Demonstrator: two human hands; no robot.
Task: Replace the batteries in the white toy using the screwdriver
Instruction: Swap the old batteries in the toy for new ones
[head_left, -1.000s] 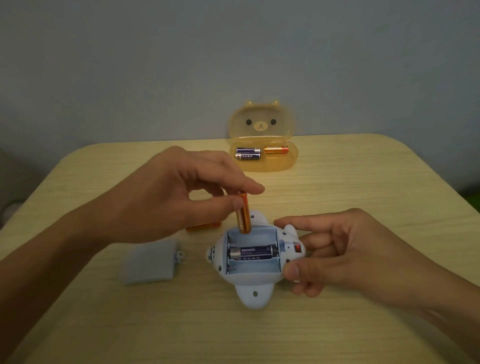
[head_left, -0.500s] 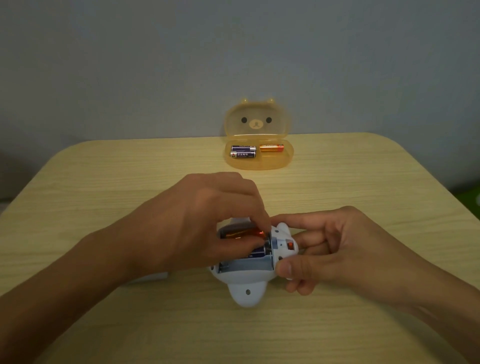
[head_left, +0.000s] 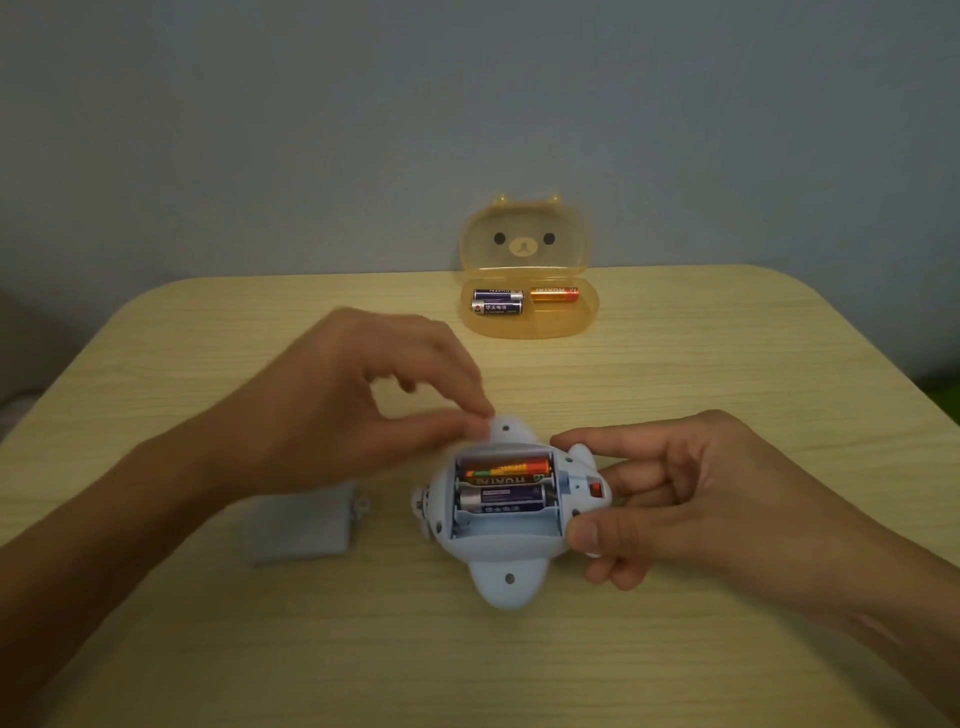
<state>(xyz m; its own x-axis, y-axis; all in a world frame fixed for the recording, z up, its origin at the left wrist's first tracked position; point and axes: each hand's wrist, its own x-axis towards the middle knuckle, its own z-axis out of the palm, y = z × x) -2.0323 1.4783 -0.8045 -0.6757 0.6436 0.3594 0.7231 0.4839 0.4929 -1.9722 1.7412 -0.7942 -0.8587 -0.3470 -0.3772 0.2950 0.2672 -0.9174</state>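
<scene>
Left grip (head_left: 363, 410), slackened, has left orange battery (head_left: 506, 470) seated; right grip (head_left: 691, 499) clasps toy (head_left: 508, 578).

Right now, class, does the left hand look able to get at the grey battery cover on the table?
Probably yes. The left hand holds nothing and hovers close to the grey battery cover, which lies uncovered on the table beside the white toy.
</scene>
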